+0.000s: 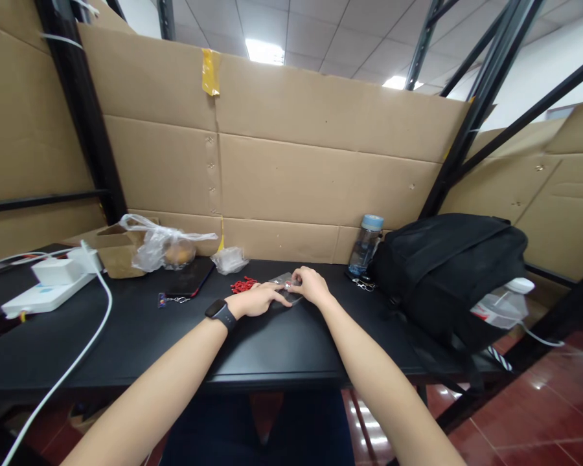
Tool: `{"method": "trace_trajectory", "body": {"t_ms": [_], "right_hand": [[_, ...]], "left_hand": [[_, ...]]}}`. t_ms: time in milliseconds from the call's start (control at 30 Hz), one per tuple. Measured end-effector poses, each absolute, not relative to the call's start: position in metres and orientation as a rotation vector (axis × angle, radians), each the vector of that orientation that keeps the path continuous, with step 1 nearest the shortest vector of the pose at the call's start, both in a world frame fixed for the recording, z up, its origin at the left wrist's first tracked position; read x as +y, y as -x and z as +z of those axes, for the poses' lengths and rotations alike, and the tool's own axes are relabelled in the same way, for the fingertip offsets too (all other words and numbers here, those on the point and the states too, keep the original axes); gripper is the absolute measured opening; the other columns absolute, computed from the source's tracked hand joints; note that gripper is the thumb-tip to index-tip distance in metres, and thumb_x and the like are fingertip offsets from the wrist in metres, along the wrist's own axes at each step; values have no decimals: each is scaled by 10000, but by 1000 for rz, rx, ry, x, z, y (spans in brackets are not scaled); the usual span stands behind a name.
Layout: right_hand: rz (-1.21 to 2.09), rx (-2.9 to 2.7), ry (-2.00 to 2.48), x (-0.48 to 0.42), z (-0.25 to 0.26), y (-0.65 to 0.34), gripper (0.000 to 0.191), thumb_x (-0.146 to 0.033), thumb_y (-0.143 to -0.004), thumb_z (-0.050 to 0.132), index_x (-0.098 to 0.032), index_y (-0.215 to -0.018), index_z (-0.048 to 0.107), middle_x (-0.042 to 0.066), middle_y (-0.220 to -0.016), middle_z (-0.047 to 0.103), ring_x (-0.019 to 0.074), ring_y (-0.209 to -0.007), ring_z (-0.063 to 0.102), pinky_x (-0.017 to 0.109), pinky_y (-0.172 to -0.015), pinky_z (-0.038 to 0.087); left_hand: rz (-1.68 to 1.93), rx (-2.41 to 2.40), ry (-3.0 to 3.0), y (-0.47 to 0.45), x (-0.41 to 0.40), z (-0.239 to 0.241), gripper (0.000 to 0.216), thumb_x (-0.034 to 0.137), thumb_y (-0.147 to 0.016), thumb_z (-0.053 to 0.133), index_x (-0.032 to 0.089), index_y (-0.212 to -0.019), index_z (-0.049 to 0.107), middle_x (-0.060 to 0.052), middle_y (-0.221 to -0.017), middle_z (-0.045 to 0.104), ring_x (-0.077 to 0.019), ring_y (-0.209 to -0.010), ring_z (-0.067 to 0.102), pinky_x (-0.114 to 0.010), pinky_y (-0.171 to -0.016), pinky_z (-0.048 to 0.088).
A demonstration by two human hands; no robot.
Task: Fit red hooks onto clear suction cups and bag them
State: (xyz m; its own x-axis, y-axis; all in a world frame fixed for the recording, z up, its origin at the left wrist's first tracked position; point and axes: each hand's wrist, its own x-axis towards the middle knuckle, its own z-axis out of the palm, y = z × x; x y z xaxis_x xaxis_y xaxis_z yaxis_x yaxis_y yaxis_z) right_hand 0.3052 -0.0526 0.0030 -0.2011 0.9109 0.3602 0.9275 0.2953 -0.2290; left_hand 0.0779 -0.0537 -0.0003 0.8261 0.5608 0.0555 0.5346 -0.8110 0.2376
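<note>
We press the clear packet (pixel 285 289) flat on the counter (pixel 140 336) with our left hand (pixel 257 300), fingers together, while our right hand (pixel 311 285) fingers pinch its edge gently.

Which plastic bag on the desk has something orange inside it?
The big crumpled clear bag beside the brown cardboard box shows something orange inside. The small clear bag to its right shows nothing coloured.

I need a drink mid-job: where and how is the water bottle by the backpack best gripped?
Probably around the clear middle of the water bottle, coming from its left-front: it stands upright, with the black backpack close on its right and the cardboard wall behind.
</note>
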Motion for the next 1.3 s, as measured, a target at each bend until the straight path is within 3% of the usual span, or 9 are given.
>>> {"method": "trace_trajectory", "body": {"t_ms": [167, 267, 367, 533, 700, 833, 900, 1100, 1300], "right_hand": [[-206, -2129, 1739, -55, 2, -293, 254, -433, -851, 724, -241, -1003, 658, 41, -1026, 634, 179, -882, 610, 257, -695, 385], [-195, -2149, 1739, -56, -1, -288, 203, -377, -885, 673, -242, -1034, 648, 54, -1042, 638, 195, -899, 623, 271, -720, 398], [-113, -2139, 1700, -57, -2, -286, 148, -274, -884, 646, -237, -1027, 655, 54, -1028, 649, 180, -858, 628, 264, -714, 402], [103, -2161, 1510, -59, 3, -295, 181, -181, -804, 698, -205, -983, 698, 39, -927, 676, 160, -807, 624, 247, -743, 442], [479, -2225, 1226, -60, 12, -315, 214, -193, -870, 635, -216, -1066, 717, 27, -951, 730, 136, -755, 643, 233, -713, 483], [396, -2228, 1225, -56, 6, -318, 397, -98, -646, 817, -204, -1017, 725, 22, -979, 714, 130, -740, 613, 222, -677, 471], [341, -2222, 1231, -53, 2, -314, 342, -128, -629, 853, -200, -945, 743, 14, -906, 706, 129, -723, 595, 227, -677, 461], [302, -2149, 1155, -49, 0, -312, 69, -191, -782, 764, -202, -847, 786, 27, -829, 713, 139, -717, 618, 246, -711, 467], [373, -2037, 1304, -45, 3, -318, 91, -205, -796, 704, -181, -814, 791, 37, -764, 738, 164, -697, 640, 263, -692, 472]], "left_hand": [[191, 880, -2807, -77, -50, -3, 675, -8, -845, 405, 472, -1238, 671, 90, -1601, 330, -317, -1498, 238, -604, -1168, 238], [208, 924, -2825, -74, -46, -4, 614, 13, -850, 415, 444, -1169, 715, 72, -1555, 421, -326, -1479, 273, -604, -1152, 248], [254, 941, -2827, -69, -45, -1, 546, 24, -854, 412, 388, -1090, 745, 43, -1473, 526, -303, -1424, 363, -543, -1134, 293], [633, 1072, -2838, -65, -52, 2, 585, -12, -758, 481, 301, -1237, 600, -32, -1288, 630, -237, -1211, 524, -392, -993, 402], [779, 1259, -2857, -69, -50, 0, 185, 127, -862, 591, 255, -978, 656, -43, -1109, 683, -257, -1132, 533, -386, -927, 363], [817, 1271, -2797, -72, -48, 0, 84, 204, -909, 604, 254, -912, 671, -24, -970, 706, -239, -1048, 566, -369, -898, 352], [838, 1266, -2772, -72, -49, 1, 72, 225, -907, 615, 257, -922, 678, -20, -960, 709, -236, -1040, 573, -360, -894, 356], [846, 1296, -2704, -71, -51, 5, 121, 322, -919, 609, 257, -917, 710, -25, -952, 724, -242, -1017, 601, -363, -897, 380], [858, 1306, -2628, -70, -43, 3, 154, 330, -915, 602, 248, -911, 732, -35, -962, 742, -244, -1003, 637, -345, -887, 432]]}}
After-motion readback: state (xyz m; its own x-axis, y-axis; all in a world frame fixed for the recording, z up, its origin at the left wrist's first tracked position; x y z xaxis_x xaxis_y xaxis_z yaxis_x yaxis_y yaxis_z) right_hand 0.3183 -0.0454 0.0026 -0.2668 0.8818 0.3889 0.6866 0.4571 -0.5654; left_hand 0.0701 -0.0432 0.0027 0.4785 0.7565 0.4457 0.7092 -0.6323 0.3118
